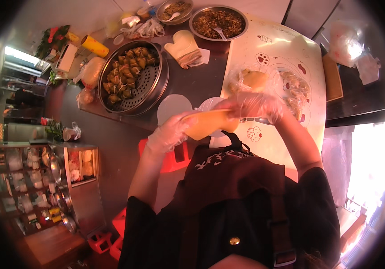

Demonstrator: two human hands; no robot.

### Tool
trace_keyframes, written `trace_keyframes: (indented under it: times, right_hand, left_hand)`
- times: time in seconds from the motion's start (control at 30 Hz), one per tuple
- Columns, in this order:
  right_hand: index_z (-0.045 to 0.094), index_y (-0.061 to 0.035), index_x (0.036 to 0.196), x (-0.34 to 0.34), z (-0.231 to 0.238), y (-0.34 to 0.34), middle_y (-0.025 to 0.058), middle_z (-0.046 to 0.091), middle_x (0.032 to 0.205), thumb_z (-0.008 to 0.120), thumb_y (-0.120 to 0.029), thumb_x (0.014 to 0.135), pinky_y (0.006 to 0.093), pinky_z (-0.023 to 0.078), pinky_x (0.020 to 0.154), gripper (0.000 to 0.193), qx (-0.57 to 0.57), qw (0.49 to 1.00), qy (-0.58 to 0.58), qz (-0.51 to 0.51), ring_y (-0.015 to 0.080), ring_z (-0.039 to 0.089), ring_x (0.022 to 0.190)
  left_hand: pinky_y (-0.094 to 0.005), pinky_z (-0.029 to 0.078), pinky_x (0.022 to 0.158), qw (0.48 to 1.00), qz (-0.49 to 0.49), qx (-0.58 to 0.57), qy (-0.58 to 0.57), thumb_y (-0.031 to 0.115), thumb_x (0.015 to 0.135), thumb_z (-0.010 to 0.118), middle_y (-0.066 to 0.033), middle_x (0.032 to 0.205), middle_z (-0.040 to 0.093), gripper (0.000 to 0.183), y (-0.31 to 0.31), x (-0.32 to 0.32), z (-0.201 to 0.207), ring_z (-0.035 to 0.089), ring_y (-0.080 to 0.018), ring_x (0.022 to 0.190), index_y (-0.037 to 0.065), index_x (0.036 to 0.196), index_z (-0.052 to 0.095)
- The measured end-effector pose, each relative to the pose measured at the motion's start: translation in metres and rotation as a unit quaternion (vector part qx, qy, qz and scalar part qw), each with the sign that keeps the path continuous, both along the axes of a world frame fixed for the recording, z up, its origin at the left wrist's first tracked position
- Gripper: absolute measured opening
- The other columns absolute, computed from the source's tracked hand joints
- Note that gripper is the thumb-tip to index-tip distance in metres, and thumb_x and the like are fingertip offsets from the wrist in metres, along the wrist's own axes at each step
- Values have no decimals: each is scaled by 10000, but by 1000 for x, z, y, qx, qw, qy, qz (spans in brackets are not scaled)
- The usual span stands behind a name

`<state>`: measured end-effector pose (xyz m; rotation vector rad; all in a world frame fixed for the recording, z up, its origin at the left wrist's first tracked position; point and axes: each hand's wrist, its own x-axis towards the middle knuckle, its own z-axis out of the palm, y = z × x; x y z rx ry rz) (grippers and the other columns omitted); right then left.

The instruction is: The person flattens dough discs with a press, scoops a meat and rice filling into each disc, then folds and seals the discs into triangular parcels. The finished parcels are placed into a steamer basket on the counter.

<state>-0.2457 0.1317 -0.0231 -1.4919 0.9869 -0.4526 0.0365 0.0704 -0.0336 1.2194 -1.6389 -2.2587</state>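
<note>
A flat, yellow sheet of what looks like dough hangs between my hands in front of the apron, its edge curling at the lower right. My left hand, in a clear plastic glove, is closed on its left end. Gloved the same way, my right hand grips the upper right edge, its fingertips partly hidden. Just beyond the right hand sits a yellow dough lump in clear plastic, on a pale mat with printed drawings. Two white round discs lie on the dark counter past the sheet.
At the left stands a round metal steamer holding several leaf-wrapped parcels. Further back are a bowl of brown filling with a spoon, a smaller bowl and a cream mitt. A red stool is below the counter.
</note>
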Motion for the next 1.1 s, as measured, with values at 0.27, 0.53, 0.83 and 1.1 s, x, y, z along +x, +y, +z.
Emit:
trace_keyframes:
  times: [0.27,0.53,0.83,1.1]
  right_hand:
    - [609,-27,1270,37,-54,15,37,684,1140,690,-216,954,270,504,906,377,179,859,-390,-280,120,640,1018]
    - [667,0,1219,41,-207,27,30,697,896,635,-197,974,270,513,687,316,114,919,-131,-355,98,629,773]
    - [606,2,1312,31,-303,13,60,716,908,669,-200,935,267,542,687,433,157,874,-56,-457,120,664,756]
    - [672,-93,1204,-20,-199,87,133,685,1216,758,-136,834,405,488,1001,383,-215,804,287,-473,311,643,1135]
  left_hand:
    - [-296,505,902,955,214,36,201,181,953,686,-60,1229,636,432,46,-24,-29,623,-121,1042,13,1327,549]
    - [-340,488,944,964,255,16,-66,221,1021,573,-68,1240,651,340,66,-14,-121,609,-160,1116,29,1301,583]
    - [-334,530,716,963,208,-9,-174,360,938,673,-54,1094,647,453,-5,-57,-272,611,-131,918,60,1270,601]
    - [-410,520,612,727,359,-373,-451,286,790,791,-170,1049,650,606,-56,82,-308,637,-227,814,-1,1273,563]
